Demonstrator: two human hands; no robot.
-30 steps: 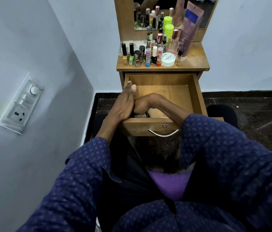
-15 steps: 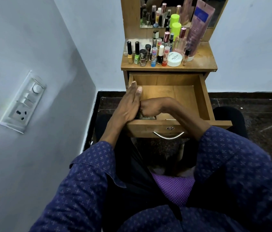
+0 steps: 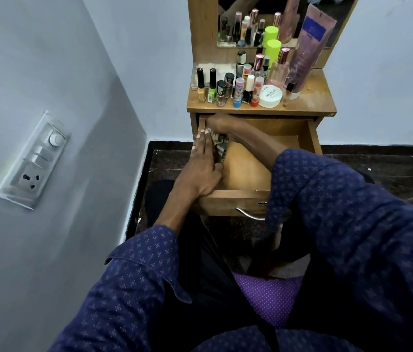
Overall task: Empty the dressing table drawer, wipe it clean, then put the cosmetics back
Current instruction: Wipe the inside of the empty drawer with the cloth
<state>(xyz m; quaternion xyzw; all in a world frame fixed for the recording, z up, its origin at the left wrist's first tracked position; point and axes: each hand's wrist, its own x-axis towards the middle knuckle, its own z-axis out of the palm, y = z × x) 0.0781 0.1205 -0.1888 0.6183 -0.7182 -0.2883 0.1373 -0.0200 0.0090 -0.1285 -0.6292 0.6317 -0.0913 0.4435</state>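
Note:
The wooden drawer of the dressing table stands pulled out, its bare floor showing. My right hand reaches into the drawer's far left corner and grips a striped cloth against the wood. My left hand lies flat along the drawer's left side wall, fingers straight. Several cosmetics stand on the table top: nail polish bottles, a white round jar, a pink tube and a green-capped bottle.
A mirror rises behind the cosmetics. A wall with a switch panel runs close on the left. Dark floor lies to the right of the drawer. My lap and a purple cloth are below the drawer handle.
My right hand has moved with the cloth from the near left part of the drawer to its far left corner. My left hand has stayed on the left side wall.

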